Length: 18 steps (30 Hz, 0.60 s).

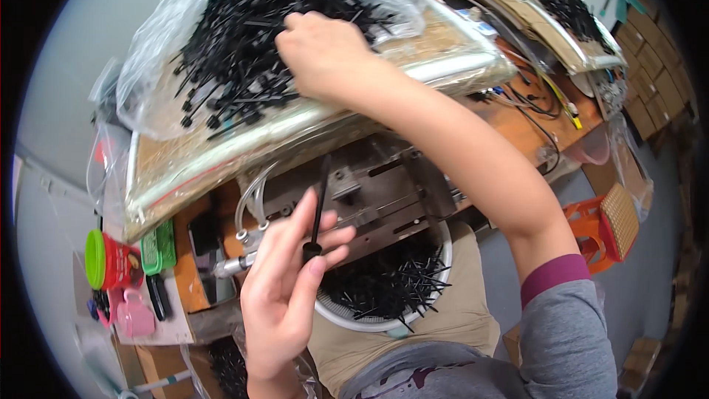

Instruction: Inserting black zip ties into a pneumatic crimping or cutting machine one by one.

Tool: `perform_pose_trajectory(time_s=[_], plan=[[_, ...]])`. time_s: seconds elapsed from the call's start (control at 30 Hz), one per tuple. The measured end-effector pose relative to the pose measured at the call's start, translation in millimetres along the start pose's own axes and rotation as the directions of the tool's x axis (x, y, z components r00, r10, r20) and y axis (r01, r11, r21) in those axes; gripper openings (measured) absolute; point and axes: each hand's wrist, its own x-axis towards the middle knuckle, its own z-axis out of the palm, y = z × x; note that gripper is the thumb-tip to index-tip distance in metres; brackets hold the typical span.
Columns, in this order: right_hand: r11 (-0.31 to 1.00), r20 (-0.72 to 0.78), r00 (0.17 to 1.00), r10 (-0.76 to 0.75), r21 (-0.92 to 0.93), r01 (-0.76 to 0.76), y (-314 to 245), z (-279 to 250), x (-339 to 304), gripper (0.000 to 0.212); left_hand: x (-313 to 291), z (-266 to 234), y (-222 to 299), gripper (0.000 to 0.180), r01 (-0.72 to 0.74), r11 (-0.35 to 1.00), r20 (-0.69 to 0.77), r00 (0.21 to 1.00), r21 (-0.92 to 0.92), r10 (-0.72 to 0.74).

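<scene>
Closest, the left hand (279, 303) holds one black stem (320, 210) in loosely curved fingers (338, 236), near a white basket (353, 322) of similar stems (391, 284), while the right hand (323, 55), its grip impossible to tell, is at a black heap (247, 26) on a white-edged tray (288, 127).

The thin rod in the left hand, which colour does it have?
The thin rod is black, seen best in the head view.
</scene>
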Motion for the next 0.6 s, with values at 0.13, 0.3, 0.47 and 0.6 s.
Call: perform_pose_trajectory(time_s=[0.13, 0.3, 0.47, 0.6], plan=[[1.0, 0.074, 0.997, -0.01, -0.013, 0.011, 1.7, 1.9, 8.1, 0.015, -16.6, 3.1, -12.2, 0.042, -0.082, 0.907, 0.007, 0.996, 0.413, 0.087], [0.999, 0.083, 0.997, -0.007, 0.038, 0.004, 19.3, -2.9, -2.8, 0.019, -25.5, 20.1, -50.9, 0.032, -0.274, 0.639, 0.063, 0.941, 0.719, 0.332], [0.992, -0.043, 0.998, -0.053, 0.116, 0.058, 24.0, -8.1, -24.9, 0.011, -27.3, 37.7, -76.3, 0.029, -0.295, 0.453, 0.137, 0.927, 0.841, 0.349], [0.988, -0.21, 0.977, -0.028, 0.141, 0.059, 22.5, -6.2, -48.9, 0.008, -19.3, 39.8, -72.0, 0.027, -0.267, 0.353, 0.158, 0.938, 0.896, 0.309]])
